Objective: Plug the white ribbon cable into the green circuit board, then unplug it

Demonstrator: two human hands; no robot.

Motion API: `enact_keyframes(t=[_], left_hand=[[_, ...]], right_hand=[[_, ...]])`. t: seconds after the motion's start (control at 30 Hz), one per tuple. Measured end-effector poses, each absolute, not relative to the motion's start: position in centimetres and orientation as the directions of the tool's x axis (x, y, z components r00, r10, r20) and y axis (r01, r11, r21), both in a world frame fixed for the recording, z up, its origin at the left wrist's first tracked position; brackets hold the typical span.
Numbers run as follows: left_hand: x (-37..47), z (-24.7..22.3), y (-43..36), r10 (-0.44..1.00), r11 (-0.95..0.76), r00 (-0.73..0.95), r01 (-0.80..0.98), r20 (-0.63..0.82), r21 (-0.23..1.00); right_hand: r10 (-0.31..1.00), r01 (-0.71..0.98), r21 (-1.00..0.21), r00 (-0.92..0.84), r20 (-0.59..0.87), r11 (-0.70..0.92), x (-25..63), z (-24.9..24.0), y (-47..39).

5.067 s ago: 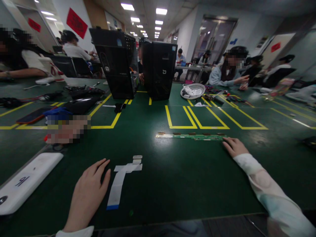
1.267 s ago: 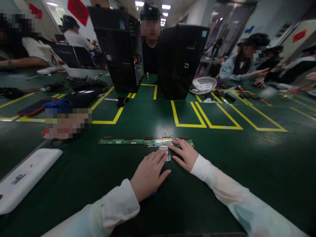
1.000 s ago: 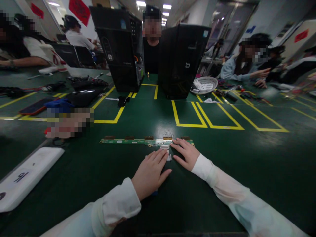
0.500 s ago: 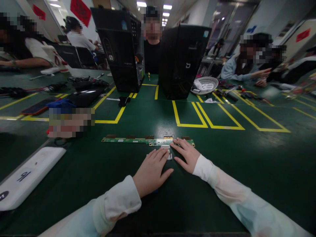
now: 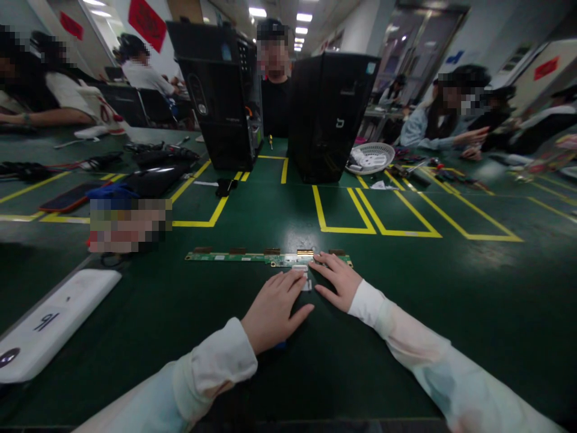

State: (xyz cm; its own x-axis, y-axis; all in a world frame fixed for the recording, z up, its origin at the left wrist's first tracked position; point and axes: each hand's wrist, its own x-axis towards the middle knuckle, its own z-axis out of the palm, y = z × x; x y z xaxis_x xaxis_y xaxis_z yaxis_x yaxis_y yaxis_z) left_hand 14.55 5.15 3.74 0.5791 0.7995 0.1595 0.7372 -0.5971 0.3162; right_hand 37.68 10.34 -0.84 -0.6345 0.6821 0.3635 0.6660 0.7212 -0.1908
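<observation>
A long, narrow green circuit board point(image 5: 243, 257) lies on the dark green table, with several brown-gold flex tabs along its far edge. My right hand point(image 5: 338, 278) rests palm down at the board's right part, fingers spread and fingertips on or just over it. Just in front of the board, my left hand point(image 5: 277, 307) lies flat, fingers stretched and thumb apart. Its fingertips touch a small white connector piece point(image 5: 307, 285) at the board's near edge, partly hidden by them. A small blue thing point(image 5: 281, 345) peeks out beneath my left hand.
Two black computer towers point(image 5: 216, 102) point(image 5: 333, 114) stand at the back, a person point(image 5: 276, 108) behind them. A white basket point(image 5: 372, 157) sits right of them. At left lie a white panel point(image 5: 58, 325), a phone point(image 5: 70, 197) and cables. Other people work on both sides.
The view has shifted very slightly. Both hands and the circuit board stay in nearly the same place.
</observation>
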Motion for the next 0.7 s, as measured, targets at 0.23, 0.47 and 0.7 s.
enact_keyframes(t=[0.23, 0.47, 0.7], left_hand=[[14.2, 3.9, 5.2, 0.794, -0.608, 0.560, 0.730, 0.237, 0.312], [12.4, 5.5, 4.2, 0.848, -0.530, 0.496, 0.799, 0.188, 0.285], [7.8, 4.8, 0.0, 0.954, -0.298, 0.288, 0.903, 0.079, 0.310]], right_hand=[[0.668, 0.662, -0.155, -0.661, 0.342, 0.734, 37.8, -0.8, 10.8], [0.676, 0.675, -0.132, -0.666, 0.316, 0.726, 37.9, -0.6, 10.8], [0.675, 0.674, -0.128, -0.670, 0.310, 0.727, 38.0, -0.7, 10.8]])
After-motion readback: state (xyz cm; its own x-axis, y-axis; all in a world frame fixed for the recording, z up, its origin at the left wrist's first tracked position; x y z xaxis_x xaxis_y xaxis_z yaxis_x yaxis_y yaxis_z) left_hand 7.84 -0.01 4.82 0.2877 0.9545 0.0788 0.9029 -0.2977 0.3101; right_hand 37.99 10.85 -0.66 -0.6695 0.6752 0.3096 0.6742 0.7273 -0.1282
